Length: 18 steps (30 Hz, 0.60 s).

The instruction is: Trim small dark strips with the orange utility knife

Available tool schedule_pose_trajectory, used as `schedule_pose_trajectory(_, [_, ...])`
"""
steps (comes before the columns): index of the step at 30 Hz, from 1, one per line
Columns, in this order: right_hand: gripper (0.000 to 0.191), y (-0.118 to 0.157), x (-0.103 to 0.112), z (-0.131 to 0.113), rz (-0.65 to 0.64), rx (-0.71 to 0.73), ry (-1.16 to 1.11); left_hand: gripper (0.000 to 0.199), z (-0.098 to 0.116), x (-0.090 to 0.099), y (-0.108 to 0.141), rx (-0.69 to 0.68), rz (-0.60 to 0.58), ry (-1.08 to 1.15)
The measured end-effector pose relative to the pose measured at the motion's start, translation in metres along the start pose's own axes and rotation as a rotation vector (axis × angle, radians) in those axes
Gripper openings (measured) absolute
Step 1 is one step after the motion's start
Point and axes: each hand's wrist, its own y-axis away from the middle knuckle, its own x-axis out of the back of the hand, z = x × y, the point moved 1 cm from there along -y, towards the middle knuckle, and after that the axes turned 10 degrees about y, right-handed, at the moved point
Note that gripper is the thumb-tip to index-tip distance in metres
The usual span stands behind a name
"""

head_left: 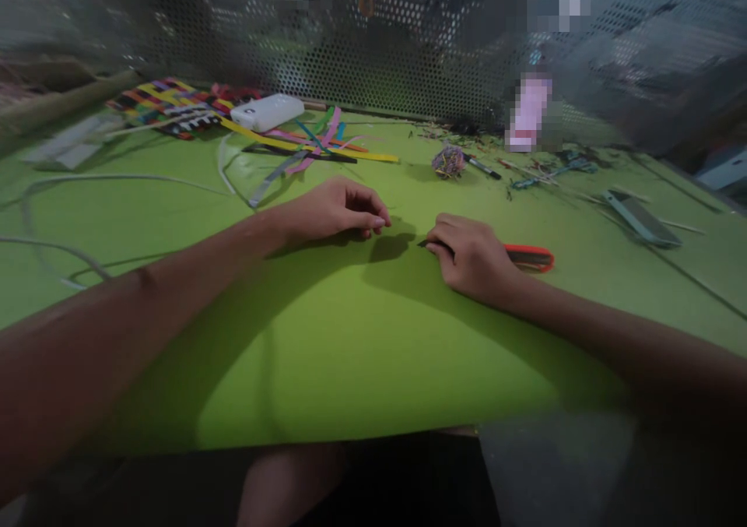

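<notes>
My right hand point(470, 256) is closed around an orange-handled tool point(540, 258), low over the green tabletop. A dark pointed tip sticks out past the fingers on the left, and a long rounded orange loop shows behind the palm. The middle of the tool is hidden in the grip. To the left, my left hand point(344, 208) hovers above its shadow with thumb and fingertips drawn together. Whatever is in that pinch, if anything, is too small to see. The two hands are apart.
Colourful flat strips point(327, 149) lie beyond my left hand, by a white device point(267, 112) and a woven multicoloured piece point(166, 107). Farther right are a thread ball point(448, 162), a pen point(483, 167) and a phone point(640, 217). A white cable point(122, 177) curves at left; perforated mesh point(373, 60) stands behind.
</notes>
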Motion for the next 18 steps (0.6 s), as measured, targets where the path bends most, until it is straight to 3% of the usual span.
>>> schedule_pose_trajectory(6, [0.016,0.0005,0.0016,-0.0041,-0.015,-0.039,0.012,0.011,-0.0025,-0.0007,0.0031,-0.001,0.003,0.001])
schedule_pose_trajectory(18, [0.019,0.0049,0.0024,-0.0023,0.080,-0.007,0.003,0.007,-0.0019,-0.0020,0.0024,0.009,-0.002,0.050])
